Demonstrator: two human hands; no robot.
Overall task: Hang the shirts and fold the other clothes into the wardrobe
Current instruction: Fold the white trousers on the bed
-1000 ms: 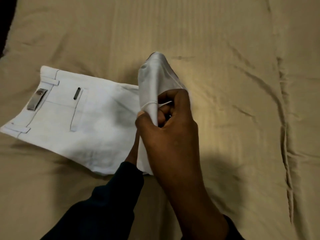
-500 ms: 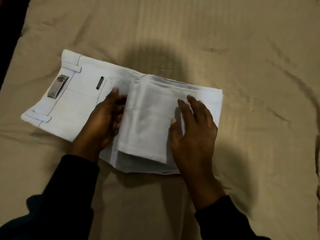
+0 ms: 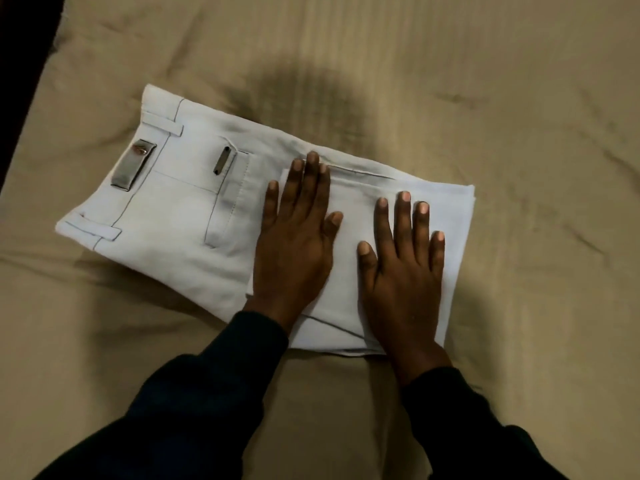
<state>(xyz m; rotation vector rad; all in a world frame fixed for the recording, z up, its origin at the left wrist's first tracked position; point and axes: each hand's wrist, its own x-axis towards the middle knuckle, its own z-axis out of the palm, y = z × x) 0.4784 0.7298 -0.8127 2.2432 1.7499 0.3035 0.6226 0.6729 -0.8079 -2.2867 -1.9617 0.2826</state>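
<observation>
Left hand (image 3: 294,244): flat, fingers straight, pressing pale grey folded cotton trousers (image 3: 194,216).
Right hand (image 3: 403,268): flat likewise.
Advice: I'd smooth outward, keeping edges square.

One view only, head cam, so no overlap w/ any other view. It looks forward and steeply down from above the person, facing away from the body: dark sleeves (image 3: 214,403) come in from the bottom edge. Close range, approx arm's reach. Both hands, left hand (image 3: 294,244) and right hand (image 3: 403,271), sit mid-frame flat on folded white trousers (image 3: 180,230). Tan bed sheet (image 3: 485,98) fills nearly all the frame; dark strip at far left edge. Wide-angle lens.
</observation>
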